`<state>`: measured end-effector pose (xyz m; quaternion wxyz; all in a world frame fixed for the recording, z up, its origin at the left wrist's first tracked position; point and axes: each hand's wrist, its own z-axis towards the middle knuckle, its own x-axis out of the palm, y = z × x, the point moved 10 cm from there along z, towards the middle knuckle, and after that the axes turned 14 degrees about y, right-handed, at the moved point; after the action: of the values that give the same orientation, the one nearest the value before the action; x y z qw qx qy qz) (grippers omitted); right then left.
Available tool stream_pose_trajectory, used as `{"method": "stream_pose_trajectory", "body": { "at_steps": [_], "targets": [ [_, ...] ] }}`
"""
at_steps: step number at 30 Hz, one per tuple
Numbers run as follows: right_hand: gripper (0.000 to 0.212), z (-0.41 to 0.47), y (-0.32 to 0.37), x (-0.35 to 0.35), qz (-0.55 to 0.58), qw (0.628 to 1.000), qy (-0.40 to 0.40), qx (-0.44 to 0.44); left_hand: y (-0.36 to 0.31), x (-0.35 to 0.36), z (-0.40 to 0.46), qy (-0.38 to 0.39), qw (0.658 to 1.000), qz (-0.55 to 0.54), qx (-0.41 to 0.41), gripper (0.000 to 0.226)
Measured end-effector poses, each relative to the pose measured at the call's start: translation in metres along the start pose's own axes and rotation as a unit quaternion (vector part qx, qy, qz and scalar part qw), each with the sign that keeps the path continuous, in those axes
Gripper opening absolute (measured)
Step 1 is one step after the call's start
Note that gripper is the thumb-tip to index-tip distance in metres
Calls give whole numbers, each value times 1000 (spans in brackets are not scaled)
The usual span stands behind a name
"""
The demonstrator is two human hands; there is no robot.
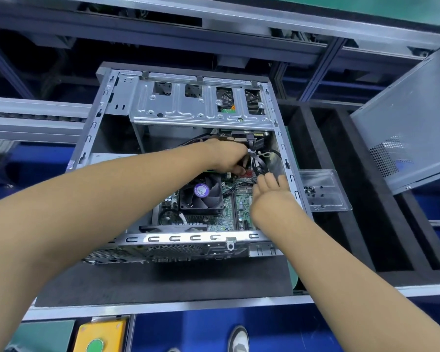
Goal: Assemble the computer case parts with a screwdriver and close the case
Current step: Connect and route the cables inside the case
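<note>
the open computer case (127, 240) lies on its side on a black foam mat (163, 283) in the middle of the frame, its inside facing up. the circuit board (221, 212) with its black fan (201, 193) sits in the lower half of the case, and a metal drive bracket (198, 102) spans the upper part.

both bare arms reach in from the lower edge of the frame. the left hand (229, 156) is in the upper right part of the case, fingers curled round a bundle of black cables (258, 163) held by a white tie. the right hand (271, 191) is just below and right of it, near the case's right wall, fingers fairly straight and a little apart, fingertips touching the same cables; it grips nothing that can be seen.

the grey side panel (404, 123) leans tilted at the right edge of the frame, apart from the case. a clear plastic tray (325, 189) with small dark screws sits just right of the case. no screwdriver can be made out.

at the lower left of the frame is a yellow box (99, 336) with a green button, and a shoe (238, 339) shows at the bottom.
</note>
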<state>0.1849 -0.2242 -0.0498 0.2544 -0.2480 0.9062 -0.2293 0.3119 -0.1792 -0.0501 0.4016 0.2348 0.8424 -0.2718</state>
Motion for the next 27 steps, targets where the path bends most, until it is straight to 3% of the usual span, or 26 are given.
{"method": "stream_pose_trajectory", "body": {
  "at_steps": [3,7,12,15,19,22,27],
  "targets": [
    [72,5,-1,-2,24,999,-23,6,-4,-3,-2,-15,999,27,-16,25],
    [71,16,-3,-4,62,996,-60,14,-12,-5,-7,-45,993,90,-61,40],
    [59,32,-1,-3,98,988,-122,10,-20,-2,-10,-50,985,137,-86,6],
    [45,39,-1,-3,130,980,-148,11,-26,1,-13,-35,982,159,-91,16],
    [54,48,1,-3,139,981,-137,11,-27,3,-17,-60,985,119,-111,22],
    [56,52,1,-3,149,978,-143,4,-19,0,-21,-90,989,35,-108,11],
    [52,53,1,-6,142,976,-163,3,-17,-3,-25,-128,989,-17,-68,32]
  ]
}}
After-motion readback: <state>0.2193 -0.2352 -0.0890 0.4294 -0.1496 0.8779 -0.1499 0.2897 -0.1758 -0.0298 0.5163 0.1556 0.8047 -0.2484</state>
